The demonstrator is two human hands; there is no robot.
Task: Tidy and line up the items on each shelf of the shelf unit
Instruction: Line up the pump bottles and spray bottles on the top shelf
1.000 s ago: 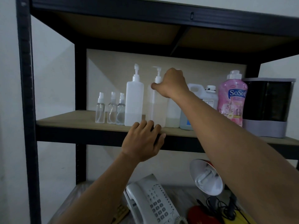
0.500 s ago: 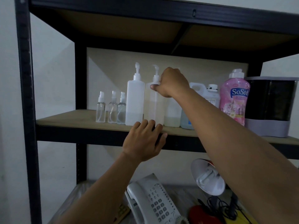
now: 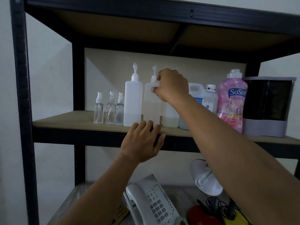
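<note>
The second pump bottle [image 3: 151,101] stands upright on the middle shelf [image 3: 68,118], just beside the taller pump bottle [image 3: 132,101] on its left; compared with one second ago, the gap between the two bodies has closed and they now appear to touch or nearly touch, though the dim light leaves the contact line uncertain. This indicates that the bottle has been drawn leftward into the row and that the alignment of this item is close to complete. To the left, the three small spray bottles [image 3: 108,109] stand in a tight group; to the right, partly hidden behind the forearm, stand a further translucent bottle [image 3: 169,117], a white jug [image 3: 203,96], the pink softener bottle [image 3: 232,98] and a dark container [image 3: 267,104]. The right hand [image 3: 172,85] reaches in from the right at shoulder height of the second pump bottle, thumb and fingers curled in a pinch around its neck and upper shoulder. The left hand [image 3: 142,142] rests on the front edge of the shelf, fingers extended over the board, thumb below the edge, holding nothing; its position is unchanged. The lower shelf carries a telephone [image 3: 151,203] and a lamp [image 3: 204,179].
</note>
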